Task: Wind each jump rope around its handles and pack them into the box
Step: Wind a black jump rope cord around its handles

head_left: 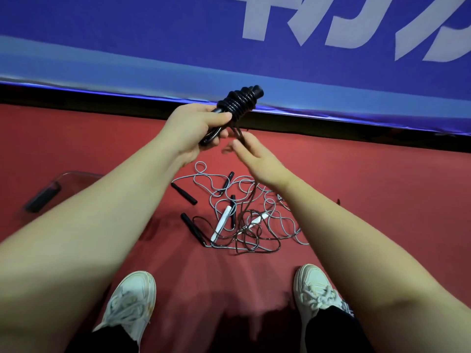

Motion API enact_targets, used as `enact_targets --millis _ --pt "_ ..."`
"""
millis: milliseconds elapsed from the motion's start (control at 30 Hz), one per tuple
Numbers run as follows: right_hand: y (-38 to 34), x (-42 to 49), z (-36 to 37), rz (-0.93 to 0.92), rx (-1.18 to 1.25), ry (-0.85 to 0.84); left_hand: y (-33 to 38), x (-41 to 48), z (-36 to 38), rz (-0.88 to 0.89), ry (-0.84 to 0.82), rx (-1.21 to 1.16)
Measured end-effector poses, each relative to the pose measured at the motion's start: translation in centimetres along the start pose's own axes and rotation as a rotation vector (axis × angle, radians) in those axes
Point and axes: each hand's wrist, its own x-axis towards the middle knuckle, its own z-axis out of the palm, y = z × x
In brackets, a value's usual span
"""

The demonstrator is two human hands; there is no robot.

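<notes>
i have the paired handles (256,90) of the black jump rope (238,104) clenched in my left hand (196,128), held up in front of me over the red floor (382,189). their long axis runs from my palm up and to the right, away from me, and the finished coils sit stacked on that far end.

the free strand (251,200) leaves the near edge of the coils and drops straight to my right hand (254,156), which is just below and to the right of the left. its fingers are fairly straight with the strand crossing them. the blur there means i cannot tell whether they pinch it or only guide it. from there the strand falls to the tangle of ropes (242,215) on the floor between my feet.

as i judge it, the next wrap turns on that geometry: the right hand has to carry the strand around the handles, crosswise to their axis, and lay it beside the last coil nearer my palm.

the clear box (74,175) sits on the floor to my left, on the left hand's side, with something dark in it.
</notes>
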Motion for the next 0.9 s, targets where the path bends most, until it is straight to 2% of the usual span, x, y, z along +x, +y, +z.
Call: enact_targets --millis 167,333,567,700,767,833,900 --pt "1.4 0.0 0.1 0.078 0.083 0.048 0.0 0.5 -1.0 0.086 0.105 0.076" --pt "-0.6 -1.2 0.1 0.089 -0.258 -0.096 -2.7 1.0 -2.4 0.174 0.244 0.459" --pt "-4.5 -1.5 -1.3 0.091 -0.368 -0.121 -3.5 0.3 -3.6 0.299 0.121 0.738" --pt "-5.8 -1.8 -1.0 -0.098 -0.845 -0.182 -3.8 -0.3 -3.1 0.265 0.025 0.916" --pt "-5.9 -1.7 -1.1 -0.212 -1.14 -0.147 -4.1 -0.5 -2.9 0.236 -0.012 0.989" --pt "-5.9 -1.4 -1.5 -0.384 -1.274 -0.093 -4.2 -0.5 -2.6 0.201 -0.048 1.022" --pt "-5.9 -1.3 -2.1 -0.558 -1.278 -0.097 -4.2 -0.5 -2.4 0.175 -0.113 1.052"
